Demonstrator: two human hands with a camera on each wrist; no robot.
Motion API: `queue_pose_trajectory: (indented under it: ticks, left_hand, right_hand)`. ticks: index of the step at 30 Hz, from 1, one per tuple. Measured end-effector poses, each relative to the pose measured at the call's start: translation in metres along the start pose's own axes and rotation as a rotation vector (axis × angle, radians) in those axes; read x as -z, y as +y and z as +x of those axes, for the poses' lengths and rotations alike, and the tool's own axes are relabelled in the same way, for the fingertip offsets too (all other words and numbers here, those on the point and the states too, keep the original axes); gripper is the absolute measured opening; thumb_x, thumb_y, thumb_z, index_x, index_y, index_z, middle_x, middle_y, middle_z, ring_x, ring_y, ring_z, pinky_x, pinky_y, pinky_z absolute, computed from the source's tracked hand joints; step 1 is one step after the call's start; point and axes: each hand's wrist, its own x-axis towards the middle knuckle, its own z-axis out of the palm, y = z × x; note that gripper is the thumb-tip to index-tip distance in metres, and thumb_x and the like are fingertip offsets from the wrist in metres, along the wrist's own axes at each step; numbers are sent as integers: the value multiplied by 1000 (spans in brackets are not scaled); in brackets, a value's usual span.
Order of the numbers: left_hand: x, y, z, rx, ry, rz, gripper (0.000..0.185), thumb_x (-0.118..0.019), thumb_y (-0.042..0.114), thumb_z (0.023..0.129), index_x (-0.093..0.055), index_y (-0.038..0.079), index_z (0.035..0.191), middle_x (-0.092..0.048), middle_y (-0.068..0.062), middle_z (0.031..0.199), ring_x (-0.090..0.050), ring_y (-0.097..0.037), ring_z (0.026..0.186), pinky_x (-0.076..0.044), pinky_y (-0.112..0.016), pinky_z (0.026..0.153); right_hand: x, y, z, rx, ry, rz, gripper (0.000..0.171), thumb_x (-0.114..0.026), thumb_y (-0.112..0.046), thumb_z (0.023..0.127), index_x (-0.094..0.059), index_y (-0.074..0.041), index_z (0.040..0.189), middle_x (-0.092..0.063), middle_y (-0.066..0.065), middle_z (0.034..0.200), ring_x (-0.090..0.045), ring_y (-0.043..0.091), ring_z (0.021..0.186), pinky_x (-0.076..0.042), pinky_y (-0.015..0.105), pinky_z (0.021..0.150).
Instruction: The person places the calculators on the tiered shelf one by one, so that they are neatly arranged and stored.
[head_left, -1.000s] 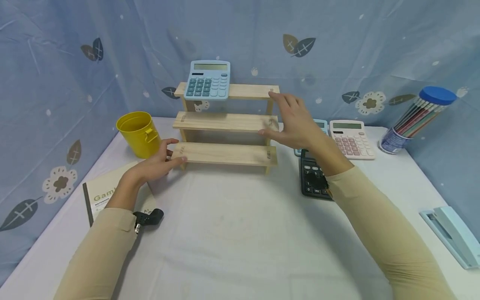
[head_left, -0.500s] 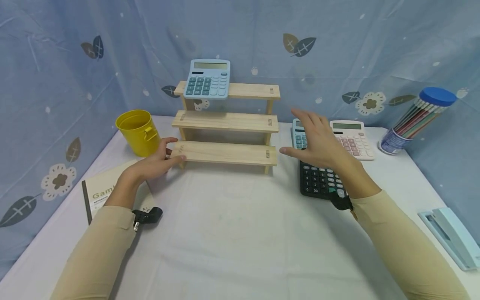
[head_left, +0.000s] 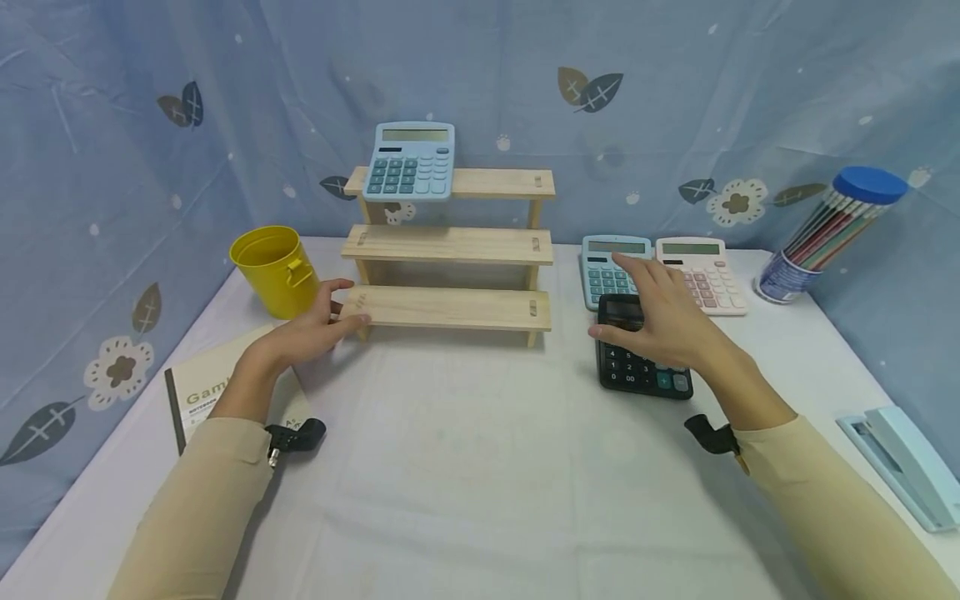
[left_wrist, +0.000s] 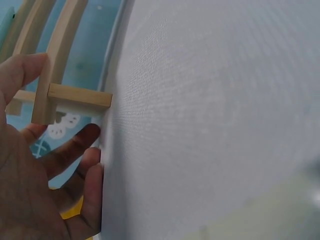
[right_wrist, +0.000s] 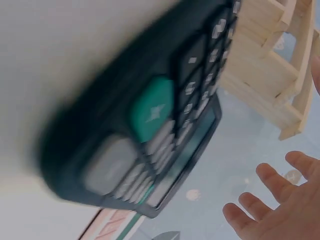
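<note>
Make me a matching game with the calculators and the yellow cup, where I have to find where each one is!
Things:
1. blue calculator
2. black calculator
3. pink calculator
4. yellow cup

Places:
A. on the table left of the wooden shelf, near the left hand
B. under the right hand
C. on the top step of the wooden shelf
D. on the table at the back, towards the tube of pencils

Right pairs: 1-C, 2-B, 3-D, 4-A
</note>
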Motion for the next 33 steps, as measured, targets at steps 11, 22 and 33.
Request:
queue_pose_trajectory:
  ticks: [11,22,33]
  left_hand:
    - [0,0,0,-4,4,3,89,-50,63,101,3,25,161,-34,-24,149,-41,-38,133,-37,-56,107]
    - [0,-3,-1,-4,-1,2,89,-52,63,101,2,26,161,-33,-25,149,-39,-39,132,-37,-55,105]
    - [1,-4,0,-18,0,1,90,-53,63,100,2,26,162,-34,-25,149,-42,-39,133,-37,-58,108]
  right_hand:
    - [-10,13,-21,-12,-40,30,112,-78,-53,87,-11,-8,165,-22,34,160,-17,56,149,-7,74,117]
    - [-11,13,-28,-190,-164,17,128,-76,-62,85,6,-2,162,-6,42,159,-21,67,140,-28,78,106]
    - [-17,8,-26,-268,-258,-20,141,-70,-74,82,27,-4,158,9,45,159,-36,73,127,-47,73,87]
